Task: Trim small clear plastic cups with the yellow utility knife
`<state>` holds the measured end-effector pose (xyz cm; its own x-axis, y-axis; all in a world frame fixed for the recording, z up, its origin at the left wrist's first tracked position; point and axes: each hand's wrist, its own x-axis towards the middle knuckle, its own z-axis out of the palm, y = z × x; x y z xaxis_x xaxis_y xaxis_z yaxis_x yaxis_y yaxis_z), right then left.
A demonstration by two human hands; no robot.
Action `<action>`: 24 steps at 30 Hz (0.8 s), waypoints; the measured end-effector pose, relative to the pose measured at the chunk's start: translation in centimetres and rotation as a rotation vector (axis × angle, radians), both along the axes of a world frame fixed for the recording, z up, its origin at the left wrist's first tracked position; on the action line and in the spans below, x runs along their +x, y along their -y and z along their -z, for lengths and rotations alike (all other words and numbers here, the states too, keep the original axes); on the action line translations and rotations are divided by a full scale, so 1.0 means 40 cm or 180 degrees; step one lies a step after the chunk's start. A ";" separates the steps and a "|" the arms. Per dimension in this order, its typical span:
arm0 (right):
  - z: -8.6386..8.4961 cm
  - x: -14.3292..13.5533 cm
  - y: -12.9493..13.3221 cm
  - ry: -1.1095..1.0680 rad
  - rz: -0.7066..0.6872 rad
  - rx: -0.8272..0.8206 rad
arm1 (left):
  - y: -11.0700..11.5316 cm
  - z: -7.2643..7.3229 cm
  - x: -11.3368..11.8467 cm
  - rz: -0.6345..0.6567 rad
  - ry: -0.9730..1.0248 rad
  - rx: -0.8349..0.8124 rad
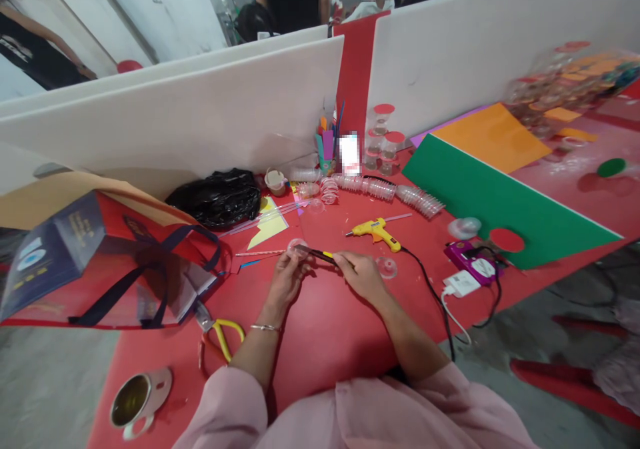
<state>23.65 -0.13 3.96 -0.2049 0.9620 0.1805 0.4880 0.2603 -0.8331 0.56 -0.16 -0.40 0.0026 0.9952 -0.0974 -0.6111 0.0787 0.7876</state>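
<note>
Clear plastic piece (296,243) is mid-table, pinched in the left hand's (290,277) fingers; they cover part of it, so exact shape is hard to make out. Right hand (361,275) has its fingers wrapped on a dark knife (320,254) with a yellow section; grip end hidden in the palm, blade overlaps the piece, can't tell if it's cutting in. Just right: clear disc (387,267), then yellow glue gun (376,231) on the far side, cord running near. Far: row of nested clear cups (379,187), and a phone-like bright screen (349,152), pixelated. Left: big bag (125,255), printed, lettering too small to read; it meets the shears' (220,339) blade end. Near left: mug (141,401). Far left: person (35,49) cut off, white shirt lettering not legible.
</note>
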 end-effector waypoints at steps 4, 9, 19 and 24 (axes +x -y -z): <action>0.008 0.001 -0.002 0.0161 0.0598 0.0304 | 0.003 0.001 0.001 0.0038 0.0109 -0.0089; 0.019 -0.011 0.004 0.0222 0.0020 0.0429 | 0.002 -0.003 0.001 0.0047 0.0123 -0.0056; 0.026 -0.016 0.006 0.0408 0.0050 0.0701 | -0.002 0.004 -0.002 0.0121 0.0078 -0.0078; 0.031 -0.011 0.000 0.0467 0.0654 0.0731 | -0.001 0.006 -0.003 0.0113 0.0101 -0.0111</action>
<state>23.22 -0.11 2.74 -0.0509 0.9235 0.3802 0.6601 0.3168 -0.6811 0.46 -0.12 -0.66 0.0417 0.9905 -0.1312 -0.6322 0.1278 0.7642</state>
